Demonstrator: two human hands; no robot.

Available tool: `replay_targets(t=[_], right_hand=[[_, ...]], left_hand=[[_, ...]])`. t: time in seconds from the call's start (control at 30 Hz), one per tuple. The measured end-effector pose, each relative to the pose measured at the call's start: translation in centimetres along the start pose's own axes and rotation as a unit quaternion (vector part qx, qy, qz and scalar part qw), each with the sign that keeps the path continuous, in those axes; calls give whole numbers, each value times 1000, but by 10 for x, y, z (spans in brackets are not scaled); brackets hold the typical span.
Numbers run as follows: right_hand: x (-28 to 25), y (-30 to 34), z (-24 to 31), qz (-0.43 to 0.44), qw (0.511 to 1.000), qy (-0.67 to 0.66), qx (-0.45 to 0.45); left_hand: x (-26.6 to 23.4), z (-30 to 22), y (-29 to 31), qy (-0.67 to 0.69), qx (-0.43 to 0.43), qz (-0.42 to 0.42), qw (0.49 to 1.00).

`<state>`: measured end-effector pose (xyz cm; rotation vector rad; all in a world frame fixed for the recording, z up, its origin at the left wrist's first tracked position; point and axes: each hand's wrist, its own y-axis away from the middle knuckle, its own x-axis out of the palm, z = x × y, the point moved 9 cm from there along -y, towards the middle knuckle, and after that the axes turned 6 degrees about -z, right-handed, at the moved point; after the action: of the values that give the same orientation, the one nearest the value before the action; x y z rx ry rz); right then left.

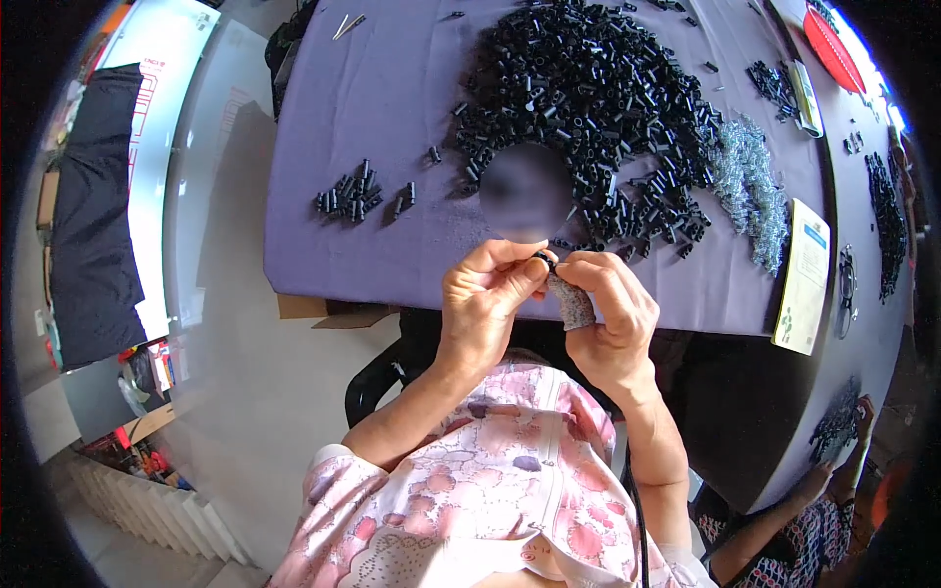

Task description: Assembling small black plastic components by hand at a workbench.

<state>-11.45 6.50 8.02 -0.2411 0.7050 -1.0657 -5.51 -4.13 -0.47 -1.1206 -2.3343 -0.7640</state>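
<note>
Just past the table's near edge, my left hand (482, 294) pinches a small black tubular piece (545, 259) between thumb and fingertips. My right hand (616, 309) meets it there, thumb and index finger closed on the same piece. A grey speckled cloth-like piece (573, 304) hangs at the right hand's fingers; whether it is worn or held I cannot tell. Beyond both hands spreads a big heap of black tubular pieces (588, 88). To the left lies a smaller group of black tubes (351, 194). A round blurred patch hides part of the table beyond my fingers.
A purple cloth covers the table (363, 108). Right of the heap lie a pile of small clear pieces (750, 186) and a yellowish booklet (802, 279). Glasses (846, 284) rest on the adjoining table. Another person's hand (863, 416) works among black pieces at the lower right.
</note>
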Motion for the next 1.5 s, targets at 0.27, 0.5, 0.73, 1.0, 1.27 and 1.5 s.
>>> replay_targets(t=[0.27, 0.5, 0.73, 1.0, 1.27, 1.5], right_hand=[[4, 2, -13, -7, 998, -54, -11], [4, 5, -28, -13, 986, -155, 59], [11, 5, -40, 55, 961, -212, 170], [30, 4, -38, 134, 949, -262, 116], [26, 5, -37, 145, 944, -277, 107], [25, 6, -37, 110, 953, -264, 98]], left_hand=[[-5, 0, -5, 1, -17, -4, 1000], [3, 2, -10, 39, -62, 39, 997], [2, 3, -7, 28, -106, 43, 993], [2, 13, 0, 43, -151, 69, 985], [12, 28, 5, 143, -214, 103, 961], [11, 32, 6, 162, -224, 108, 955]])
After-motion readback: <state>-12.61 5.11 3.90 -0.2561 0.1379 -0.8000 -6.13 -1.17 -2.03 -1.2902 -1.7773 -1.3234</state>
